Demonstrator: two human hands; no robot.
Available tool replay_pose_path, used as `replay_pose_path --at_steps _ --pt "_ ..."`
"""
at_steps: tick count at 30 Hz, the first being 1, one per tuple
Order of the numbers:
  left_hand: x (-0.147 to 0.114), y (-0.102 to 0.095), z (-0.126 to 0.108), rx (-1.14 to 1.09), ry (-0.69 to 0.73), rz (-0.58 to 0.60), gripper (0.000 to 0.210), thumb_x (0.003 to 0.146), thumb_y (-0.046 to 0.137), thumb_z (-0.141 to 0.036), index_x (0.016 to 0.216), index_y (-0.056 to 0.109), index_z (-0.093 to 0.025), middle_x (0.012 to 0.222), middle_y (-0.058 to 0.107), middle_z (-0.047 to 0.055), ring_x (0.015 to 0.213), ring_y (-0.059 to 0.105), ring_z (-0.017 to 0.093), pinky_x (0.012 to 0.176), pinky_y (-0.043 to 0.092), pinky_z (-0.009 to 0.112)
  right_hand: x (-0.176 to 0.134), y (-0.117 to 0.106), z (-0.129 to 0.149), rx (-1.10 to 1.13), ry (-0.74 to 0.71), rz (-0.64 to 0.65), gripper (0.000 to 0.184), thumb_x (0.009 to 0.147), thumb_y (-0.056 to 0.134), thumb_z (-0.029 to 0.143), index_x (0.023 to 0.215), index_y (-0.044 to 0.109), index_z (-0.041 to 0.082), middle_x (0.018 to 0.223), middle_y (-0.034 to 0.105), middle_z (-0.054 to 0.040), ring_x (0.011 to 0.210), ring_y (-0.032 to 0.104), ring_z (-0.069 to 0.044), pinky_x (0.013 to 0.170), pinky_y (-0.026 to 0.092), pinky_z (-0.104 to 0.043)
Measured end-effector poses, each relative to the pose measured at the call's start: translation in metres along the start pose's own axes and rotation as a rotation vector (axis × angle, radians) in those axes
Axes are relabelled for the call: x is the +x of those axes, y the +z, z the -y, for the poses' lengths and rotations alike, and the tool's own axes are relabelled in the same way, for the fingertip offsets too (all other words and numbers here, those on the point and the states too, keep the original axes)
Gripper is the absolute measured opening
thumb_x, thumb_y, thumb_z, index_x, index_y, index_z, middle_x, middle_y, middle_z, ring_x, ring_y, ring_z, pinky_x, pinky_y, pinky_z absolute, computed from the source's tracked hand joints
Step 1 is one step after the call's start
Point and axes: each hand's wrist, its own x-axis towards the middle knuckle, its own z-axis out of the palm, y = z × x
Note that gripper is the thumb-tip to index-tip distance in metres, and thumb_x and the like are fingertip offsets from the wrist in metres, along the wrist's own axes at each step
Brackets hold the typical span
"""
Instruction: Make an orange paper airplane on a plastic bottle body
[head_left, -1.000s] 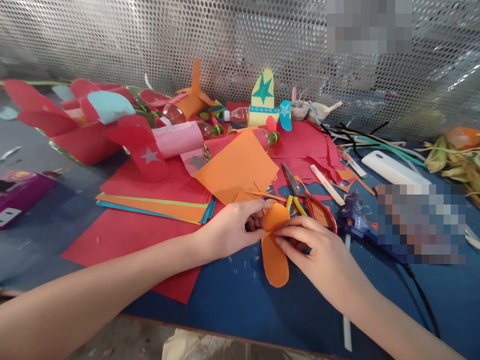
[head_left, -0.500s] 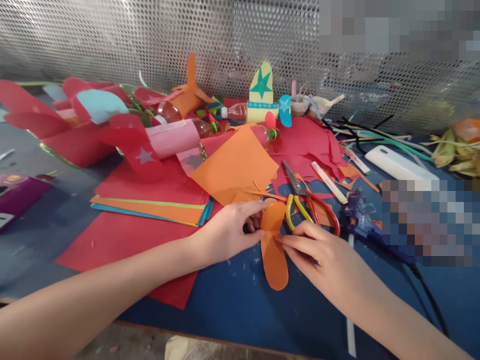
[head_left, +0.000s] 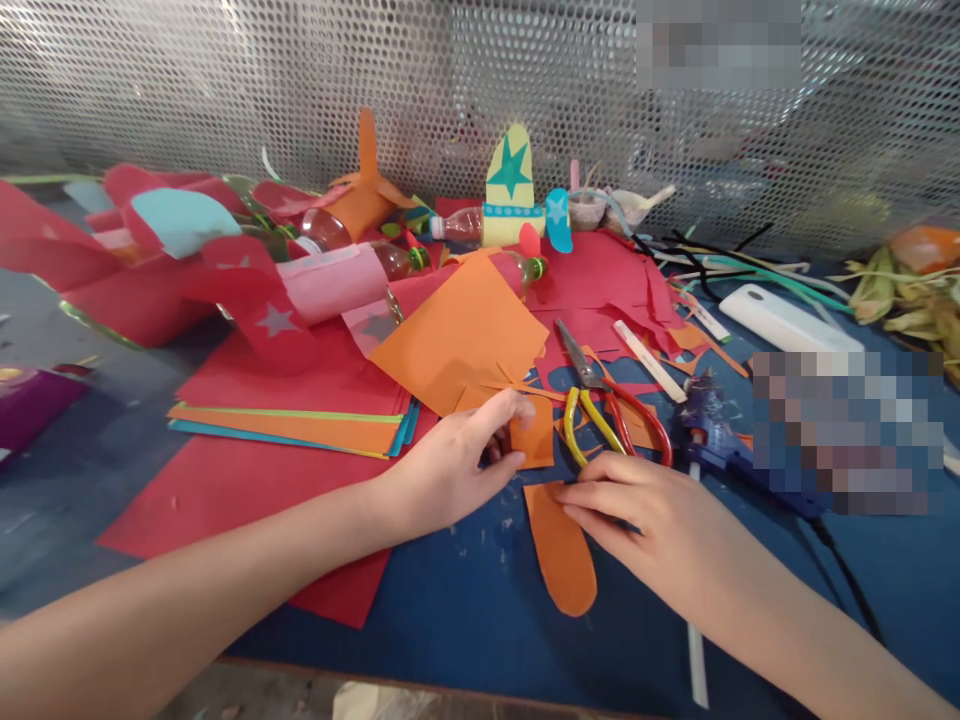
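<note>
My left hand (head_left: 457, 450) is closed with its fingers curled at the left edge of a small orange paper piece (head_left: 537, 440), thumb below and index finger above. Just below it, my right hand (head_left: 652, 510) pinches the top edge of a second orange paper piece (head_left: 564, 560), whose lower end is rounded. A narrow gap of blue table shows between the two pieces. Beyond my right hand lie scissors (head_left: 585, 365) with red and yellow handles, partly opened. A large orange sheet (head_left: 465, 325) lies behind my left hand.
A stack of coloured paper (head_left: 300, 420) and a red sheet (head_left: 225, 500) lie on the left. A blue glue gun (head_left: 720, 440) with its cord is on the right, near a white case (head_left: 791, 320). Paper-covered bottles (head_left: 337, 280) line the back, before a perforated metal screen (head_left: 420, 80).
The two orange pieces, overlapping before, have come apart. My right hand has the rounded piece lower, toward the table's front; my left hand stays at the upper one. The view has shifted slightly.
</note>
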Motion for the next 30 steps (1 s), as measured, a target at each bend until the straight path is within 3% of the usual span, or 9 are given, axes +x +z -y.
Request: replay_pose_path --at_steps 3,5,7,9,12,14,16,23,30 --pt "0.001 -0.001 0.001 0.059 0.022 0.027 0.013 0.08 0.05 -0.008 0.085 0.05 -0.02 0.071 0.056 -0.005 0.059 0.055 0.008 0.058 0.045 0.018 0.001 -0.013 0.002 0.069 0.039 -0.063 0.02 0.086 0.053 0.015 0.084 0.071 0.022 0.08 0.069 -0.001 0.069 0.066 -0.014 0.061 0.052 -0.024" --pt "0.002 -0.001 0.001 0.086 0.027 0.033 0.015 0.079 0.05 -0.008 0.086 0.056 -0.019 0.076 0.062 -0.003 0.063 0.058 0.009 0.061 0.047 0.019 0.003 -0.027 -0.003 0.059 0.129 -0.198 0.016 0.085 0.054 0.019 0.085 0.07 0.022 0.083 0.071 -0.0012 0.068 0.067 -0.014 0.06 0.052 -0.022" --pt "0.002 -0.002 0.001 0.095 0.021 0.027 0.018 0.078 0.05 -0.008 0.089 0.06 -0.019 0.082 0.066 -0.001 0.067 0.061 0.01 0.064 0.048 0.02 0.002 -0.043 -0.017 -0.056 0.247 -0.373 0.014 0.083 0.055 0.025 0.086 0.069 0.021 0.085 0.072 -0.0032 0.066 0.067 -0.016 0.063 0.054 -0.027" --pt "0.003 -0.003 0.001 0.102 0.019 0.029 0.021 0.077 0.049 -0.008 0.091 0.062 -0.019 0.084 0.068 0.0 0.067 0.062 0.01 0.065 0.049 0.02 -0.001 -0.056 -0.035 -0.222 0.399 -0.435 0.021 0.08 0.058 0.029 0.093 0.068 0.017 0.085 0.072 -0.0076 0.072 0.069 -0.023 0.07 0.055 -0.036" --pt "0.003 -0.004 0.0 0.116 0.026 0.04 0.023 0.077 0.05 -0.008 0.092 0.063 -0.019 0.081 0.068 0.0 0.066 0.062 0.011 0.064 0.05 0.02 -0.014 -0.063 -0.06 -0.576 0.542 -0.298 0.036 0.077 0.059 0.03 0.103 0.066 0.006 0.103 0.069 -0.0214 0.096 0.065 -0.038 0.083 0.051 -0.05" --pt "0.003 -0.004 0.0 0.132 0.027 0.043 0.023 0.077 0.051 -0.009 0.093 0.064 -0.019 0.078 0.067 -0.001 0.065 0.062 0.011 0.064 0.05 0.02 -0.025 -0.06 -0.07 -0.627 0.526 -0.125 0.037 0.08 0.054 0.03 0.105 0.066 0.005 0.105 0.069 -0.0218 0.099 0.064 -0.038 0.085 0.051 -0.05" --pt "0.003 -0.004 0.0 0.148 0.023 0.046 0.023 0.077 0.052 -0.009 0.093 0.064 -0.019 0.076 0.067 -0.001 0.064 0.062 0.011 0.063 0.05 0.02 -0.036 -0.055 -0.074 -0.618 0.489 -0.058 0.039 0.086 0.046 0.031 0.11 0.064 0.007 0.112 0.068 -0.0194 0.104 0.063 -0.035 0.089 0.05 -0.047" --pt "0.002 -0.004 0.001 0.162 0.049 0.034 0.022 0.079 0.05 -0.011 0.092 0.065 -0.019 0.083 0.071 0.0 0.07 0.064 0.013 0.069 0.051 0.022 -0.052 -0.05 -0.074 -0.627 0.416 0.023 0.05 0.08 0.048 0.022 0.126 0.052 0.003 0.13 0.055 -0.0198 0.116 0.056 -0.031 0.098 0.046 -0.042" --pt "0.002 -0.003 0.001 0.15 0.089 0.013 0.02 0.08 0.049 -0.013 0.09 0.065 -0.018 0.086 0.072 0.002 0.071 0.066 0.013 0.07 0.052 0.023 -0.036 -0.046 -0.071 -0.6 0.532 -0.052 0.034 0.073 0.051 0.017 0.106 0.059 0.011 0.108 0.062 -0.0172 0.099 0.064 -0.03 0.084 0.052 -0.04"
